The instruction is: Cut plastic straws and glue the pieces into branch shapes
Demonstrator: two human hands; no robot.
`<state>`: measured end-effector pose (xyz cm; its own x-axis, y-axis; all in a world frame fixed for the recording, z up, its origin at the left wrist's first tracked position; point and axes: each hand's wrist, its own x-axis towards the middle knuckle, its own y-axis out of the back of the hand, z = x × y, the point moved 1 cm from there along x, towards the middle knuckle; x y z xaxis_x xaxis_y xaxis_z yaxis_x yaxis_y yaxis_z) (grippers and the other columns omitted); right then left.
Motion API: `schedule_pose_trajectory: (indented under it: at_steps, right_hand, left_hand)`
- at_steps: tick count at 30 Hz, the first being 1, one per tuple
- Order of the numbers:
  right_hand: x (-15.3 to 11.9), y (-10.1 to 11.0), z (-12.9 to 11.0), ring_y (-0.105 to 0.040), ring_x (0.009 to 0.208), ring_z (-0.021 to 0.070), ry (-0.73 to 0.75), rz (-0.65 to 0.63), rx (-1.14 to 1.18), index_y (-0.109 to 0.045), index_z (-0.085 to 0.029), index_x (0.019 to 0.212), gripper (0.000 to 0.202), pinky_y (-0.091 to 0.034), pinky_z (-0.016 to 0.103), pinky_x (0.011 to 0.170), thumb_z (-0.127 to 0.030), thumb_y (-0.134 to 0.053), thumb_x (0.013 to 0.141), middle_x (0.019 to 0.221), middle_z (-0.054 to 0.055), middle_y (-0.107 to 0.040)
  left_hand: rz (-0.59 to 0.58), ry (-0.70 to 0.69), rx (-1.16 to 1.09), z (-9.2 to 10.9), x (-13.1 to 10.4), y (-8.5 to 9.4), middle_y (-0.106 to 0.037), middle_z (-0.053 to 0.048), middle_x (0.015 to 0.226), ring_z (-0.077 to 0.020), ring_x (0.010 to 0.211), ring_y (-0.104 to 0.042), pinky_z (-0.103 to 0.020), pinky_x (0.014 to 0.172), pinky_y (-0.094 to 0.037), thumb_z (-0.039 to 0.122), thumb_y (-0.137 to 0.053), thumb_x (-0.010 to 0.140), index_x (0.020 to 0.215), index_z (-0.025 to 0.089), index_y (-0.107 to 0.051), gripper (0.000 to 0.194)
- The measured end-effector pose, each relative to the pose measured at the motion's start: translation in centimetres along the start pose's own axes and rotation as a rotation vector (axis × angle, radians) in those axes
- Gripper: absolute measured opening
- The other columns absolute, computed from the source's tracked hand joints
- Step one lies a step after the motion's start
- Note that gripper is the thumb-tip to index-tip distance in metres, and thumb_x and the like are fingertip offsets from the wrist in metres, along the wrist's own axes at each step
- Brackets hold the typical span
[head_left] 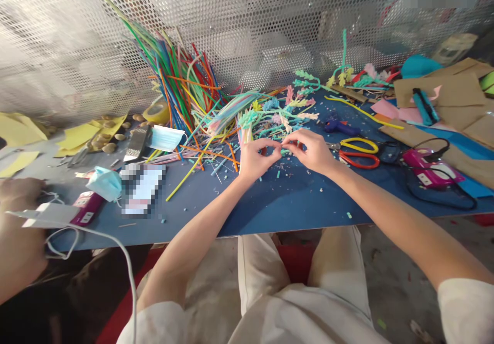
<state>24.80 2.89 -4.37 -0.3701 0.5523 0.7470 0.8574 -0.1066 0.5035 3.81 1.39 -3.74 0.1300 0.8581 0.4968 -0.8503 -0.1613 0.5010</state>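
My left hand and my right hand meet fingertip to fingertip over the blue table, both closed in a pinch. A short teal piece of pipe cleaner shows between the fingertips; most of it is hidden. Just behind lie fuzzy pipe cleaner sprigs in mint, yellow and pink. A pale bundle of pipe cleaners leans beside them, left of centre. Red and yellow handled scissors rest to the right of my right hand. Small teal clippings lie scattered below my hands.
A tall heap of coloured pipe cleaners leans on the perforated metal panel. Leftward are a phone, face masks and another person's arm. A blue glue gun, magenta box and cardboard lie right.
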Motion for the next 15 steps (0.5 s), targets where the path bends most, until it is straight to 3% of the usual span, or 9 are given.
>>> schedule_pose_trajectory:
  at_steps: [8,15]
  right_hand:
    - [0.04,-0.14,-0.22,-0.065,0.086,0.0190,-0.020,-0.092,-0.050,-0.063,-0.025,0.102,0.015,-0.050,0.031,0.074,-0.027,-0.051,0.109,0.098,0.005,-0.073]
    - [-0.34,-0.16,0.07,-0.061,0.075,0.0173,-0.101,-0.071,-0.086,-0.059,-0.024,0.102,0.011,-0.046,0.030,0.068,-0.028,-0.049,0.107,0.091,0.004,-0.069]
  left_hand:
    - [-0.004,-0.062,0.020,0.20,0.07,-0.06,-0.081,-0.001,0.081,-0.0135,0.061,-0.062,-0.036,0.078,-0.059,0.033,-0.081,0.084,0.084,0.027,-0.086,0.008]
    - [0.045,0.029,-0.121,0.00,0.13,0.10,-0.082,-0.002,0.084,-0.0097,0.054,-0.052,-0.029,0.062,-0.051,0.040,-0.080,0.087,0.087,0.024,-0.087,0.017]
